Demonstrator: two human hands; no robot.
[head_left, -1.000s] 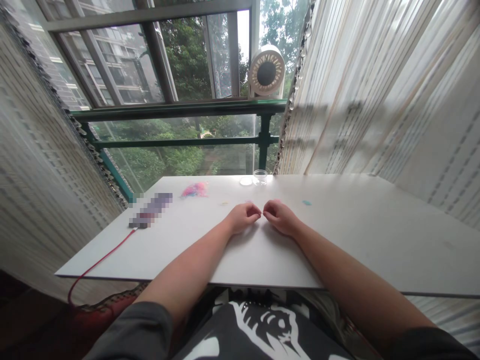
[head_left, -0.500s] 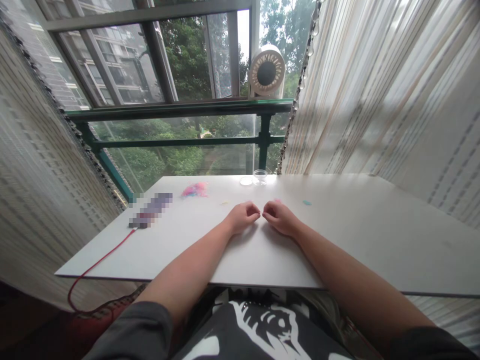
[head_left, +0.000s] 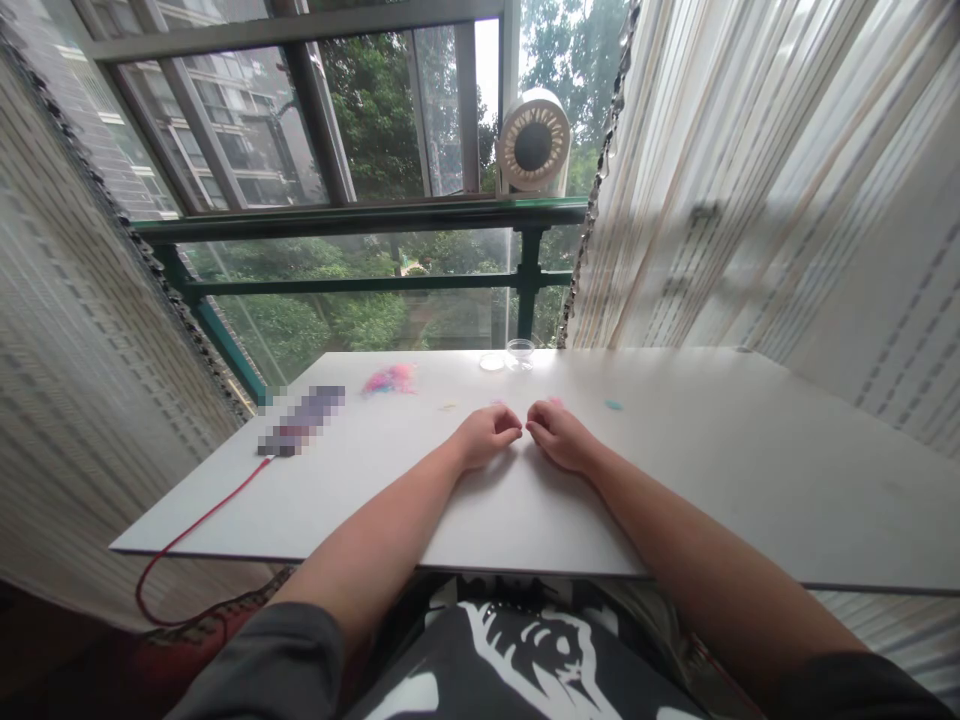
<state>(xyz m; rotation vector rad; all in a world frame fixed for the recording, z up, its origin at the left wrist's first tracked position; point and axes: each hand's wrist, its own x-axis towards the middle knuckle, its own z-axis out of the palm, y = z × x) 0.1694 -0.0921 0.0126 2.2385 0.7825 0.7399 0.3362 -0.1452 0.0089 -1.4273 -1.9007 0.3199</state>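
Observation:
My left hand [head_left: 490, 433] is closed in a pinch just above the white table [head_left: 360, 490]. Facing it, my right hand [head_left: 559, 434] is pinched too, with a narrow gap between the two sets of fingertips. Whatever lies between the fingers is too small to make out. Behind my right hand a small pink piece [head_left: 555, 402] shows, and a faint pinkish piece [head_left: 498, 403] is partly hidden behind my left. Off to the right lies a small teal piece [head_left: 614, 405]; a yellowish piece [head_left: 448, 407] lies left of my left hand.
A loose pink and multicoloured pile [head_left: 390, 379] lies at the back left. A clear round container [head_left: 520, 354] and a round lid [head_left: 492, 362] stand at the back edge. A blurred-out device [head_left: 304, 420] with a red cable [head_left: 217, 505] lies left. A white fan [head_left: 535, 142] sits by the window.
Both hands have shifted very slightly to the right, still pinched and facing each other. The curtain on the right has moved a little. The things on the table have stayed put.

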